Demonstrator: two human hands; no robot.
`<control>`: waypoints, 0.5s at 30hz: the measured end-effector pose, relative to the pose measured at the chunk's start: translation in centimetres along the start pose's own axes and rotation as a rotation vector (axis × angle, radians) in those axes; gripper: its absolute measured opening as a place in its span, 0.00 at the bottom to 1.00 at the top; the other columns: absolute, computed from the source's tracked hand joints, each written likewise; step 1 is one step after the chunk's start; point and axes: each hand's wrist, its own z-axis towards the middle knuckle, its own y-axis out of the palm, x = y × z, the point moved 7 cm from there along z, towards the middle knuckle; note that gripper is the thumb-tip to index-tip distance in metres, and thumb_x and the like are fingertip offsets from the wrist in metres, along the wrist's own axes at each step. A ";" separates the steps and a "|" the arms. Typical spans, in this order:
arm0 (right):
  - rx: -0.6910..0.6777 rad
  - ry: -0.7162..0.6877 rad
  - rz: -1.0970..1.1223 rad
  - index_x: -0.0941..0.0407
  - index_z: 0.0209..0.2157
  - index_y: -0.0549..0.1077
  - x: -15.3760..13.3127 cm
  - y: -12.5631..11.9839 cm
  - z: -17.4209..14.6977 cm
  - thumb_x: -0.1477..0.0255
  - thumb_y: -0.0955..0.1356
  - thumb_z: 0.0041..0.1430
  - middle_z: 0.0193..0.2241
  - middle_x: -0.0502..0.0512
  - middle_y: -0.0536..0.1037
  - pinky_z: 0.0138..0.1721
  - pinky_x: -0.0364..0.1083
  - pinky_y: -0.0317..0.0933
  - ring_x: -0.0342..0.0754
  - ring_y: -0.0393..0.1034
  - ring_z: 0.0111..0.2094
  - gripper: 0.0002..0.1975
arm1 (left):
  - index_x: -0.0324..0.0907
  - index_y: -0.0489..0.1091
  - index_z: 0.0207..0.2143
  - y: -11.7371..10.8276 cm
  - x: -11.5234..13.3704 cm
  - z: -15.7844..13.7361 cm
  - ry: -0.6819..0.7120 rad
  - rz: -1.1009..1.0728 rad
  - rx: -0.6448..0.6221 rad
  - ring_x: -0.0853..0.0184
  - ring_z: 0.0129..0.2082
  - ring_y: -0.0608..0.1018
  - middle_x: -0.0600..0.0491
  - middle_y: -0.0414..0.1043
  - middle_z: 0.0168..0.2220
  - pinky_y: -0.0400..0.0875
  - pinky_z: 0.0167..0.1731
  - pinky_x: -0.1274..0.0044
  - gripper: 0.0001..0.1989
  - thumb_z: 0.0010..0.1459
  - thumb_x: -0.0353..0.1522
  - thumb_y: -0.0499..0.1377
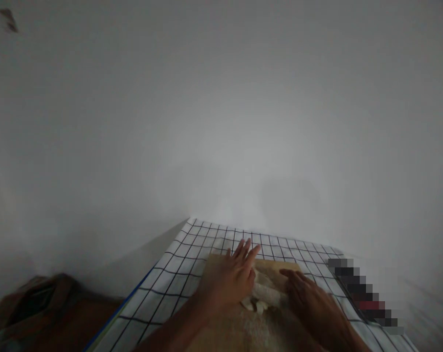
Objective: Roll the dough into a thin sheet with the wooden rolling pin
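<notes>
One left hand [239,276], spread | one right hand [305,298], grip unclear | one board [236,332] | pale dough [268,295] between

Left hand [238,275] splayed on one side, right hand [302,293] on the other, and between them pale, dough-like stuff [269,295] lies on a board [225,335] over checked cloth [173,274]!

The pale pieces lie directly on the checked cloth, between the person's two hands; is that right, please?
Not quite: the head view shows the pale pieces on a tan board, not directly on the checked cloth. They do lie between the left hand and right hand.
</notes>
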 end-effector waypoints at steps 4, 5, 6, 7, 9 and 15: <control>-0.001 -0.094 -0.084 0.57 0.57 0.70 0.7 1.3 0.0 0.72 0.55 0.67 0.54 0.63 0.74 0.54 0.57 0.64 0.57 0.68 0.56 0.22 | 0.47 0.54 0.66 0.4 0.0 1.5 0.133 0.021 -0.149 0.54 0.69 0.49 0.46 0.50 0.69 0.44 0.65 0.51 0.25 0.68 0.36 0.46; -0.017 -0.117 -0.080 0.56 0.57 0.70 0.9 1.7 0.0 0.71 0.56 0.68 0.55 0.62 0.74 0.56 0.58 0.64 0.57 0.67 0.57 0.21 | 0.47 0.53 0.67 0.5 -0.1 1.7 0.149 0.005 -0.177 0.54 0.69 0.48 0.46 0.50 0.69 0.43 0.65 0.51 0.25 0.69 0.38 0.45; -0.036 -0.146 -0.070 0.55 0.57 0.70 1.0 2.0 0.0 0.71 0.57 0.68 0.56 0.61 0.73 0.57 0.58 0.63 0.57 0.65 0.59 0.21 | 0.47 0.53 0.67 0.6 -0.4 1.9 0.152 -0.016 -0.198 0.54 0.69 0.48 0.46 0.49 0.69 0.43 0.65 0.52 0.26 0.69 0.40 0.45; -0.057 -0.173 -0.059 0.54 0.57 0.70 1.0 2.2 0.1 0.70 0.57 0.68 0.57 0.60 0.72 0.57 0.59 0.62 0.57 0.63 0.60 0.21 | 0.47 0.52 0.67 0.7 -0.6 2.1 0.146 -0.040 -0.213 0.54 0.69 0.47 0.47 0.48 0.69 0.43 0.65 0.52 0.26 0.69 0.42 0.44; -0.092 -0.198 -0.051 0.54 0.58 0.70 1.1 2.3 0.3 0.70 0.57 0.68 0.58 0.59 0.71 0.59 0.59 0.61 0.58 0.61 0.62 0.21 | 0.49 0.52 0.67 0.9 -0.9 2.1 0.129 -0.095 -0.238 0.54 0.69 0.47 0.48 0.47 0.69 0.43 0.65 0.53 0.28 0.69 0.46 0.44; -0.111 -0.251 -0.058 0.52 0.60 0.67 1.5 2.3 1.0 0.70 0.56 0.69 0.60 0.56 0.69 0.60 0.58 0.60 0.54 0.60 0.62 0.22 | 0.48 0.53 0.67 0.9 -0.5 1.3 0.149 -0.161 -0.186 0.53 0.69 0.50 0.46 0.50 0.69 0.44 0.65 0.52 0.26 0.70 0.45 0.42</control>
